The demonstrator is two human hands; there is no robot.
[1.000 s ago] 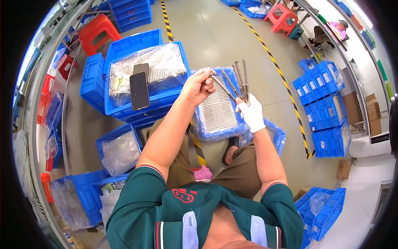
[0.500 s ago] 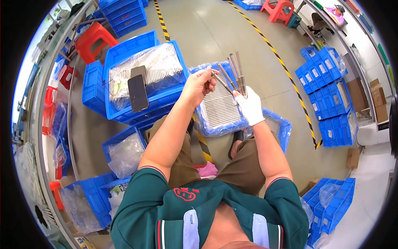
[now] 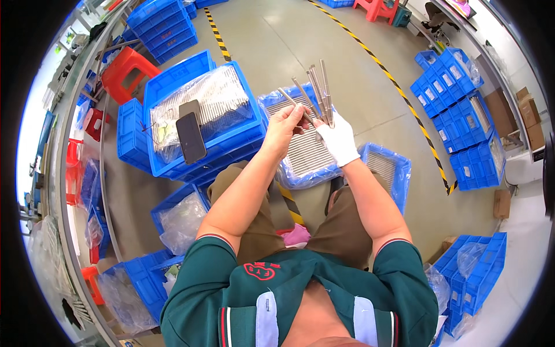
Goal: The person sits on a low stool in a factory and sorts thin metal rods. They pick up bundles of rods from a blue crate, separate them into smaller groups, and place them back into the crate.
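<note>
My bare left hand pinches a thin metal rod; the rod slants up and left past my fingertips, its lower end close to the other hand. In a white glove, my right hand is closed round the lower ends of several metal rods, which fan upward. Both hands are nearly touching, above a blue crate lined with clear plastic. Rows of similar rods lie side by side in that crate, partly hidden by my hands.
At left, stacked blue crates hold wrapped rods, with a black phone on top. A smaller crate of rods sits by my right knee. Red stools, more blue crates and striped floor tape surround the area.
Both hands, with their rods, have shifted slightly left. My left fingers have moved from the rod's upper end to lower along it, so its top now sticks out beyond them.
</note>
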